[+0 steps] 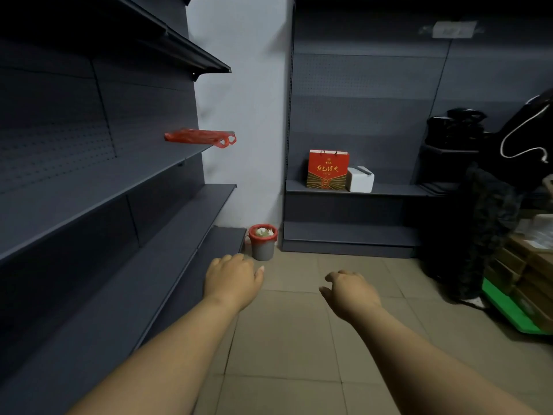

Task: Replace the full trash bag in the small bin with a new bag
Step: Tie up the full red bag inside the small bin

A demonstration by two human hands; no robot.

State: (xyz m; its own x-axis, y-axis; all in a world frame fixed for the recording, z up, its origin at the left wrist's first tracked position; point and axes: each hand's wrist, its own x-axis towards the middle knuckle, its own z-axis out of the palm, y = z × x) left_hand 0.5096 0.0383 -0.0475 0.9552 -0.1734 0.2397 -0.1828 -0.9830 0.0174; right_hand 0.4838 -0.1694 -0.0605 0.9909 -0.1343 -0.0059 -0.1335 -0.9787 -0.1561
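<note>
Your left hand and right hand are both stretched out ahead of you over the tiled floor, backs up, fingers loosely curled and holding nothing. Neither one touches anything; the left sits nearer the shelving, the right further out over the bare tiles.

The small grey bin stands upright on the floor in the corner ahead, beyond your left fingertips and apart from them. It sits just beside the end of the lowest left-hand shelf and close to the pale wall. Its mouth faces straight up. A red trash bag lines it, the edge folded down over the rim as a red band, and white crumpled waste fills it up to the top.

The new bag, a flat folded red plastic bag, lies on a middle shelf of the dark rack on your left, well above the bin. Its long axis runs along the shelf edge, roughly left to right in your view, and its looped handles point right, hanging past the shelf's end toward the wall.

On the low shelf at the back stand a red gift bag and, touching its right side, a white box. At the far right another person in dark clothes stands beside stacked cardboard boxes.
</note>
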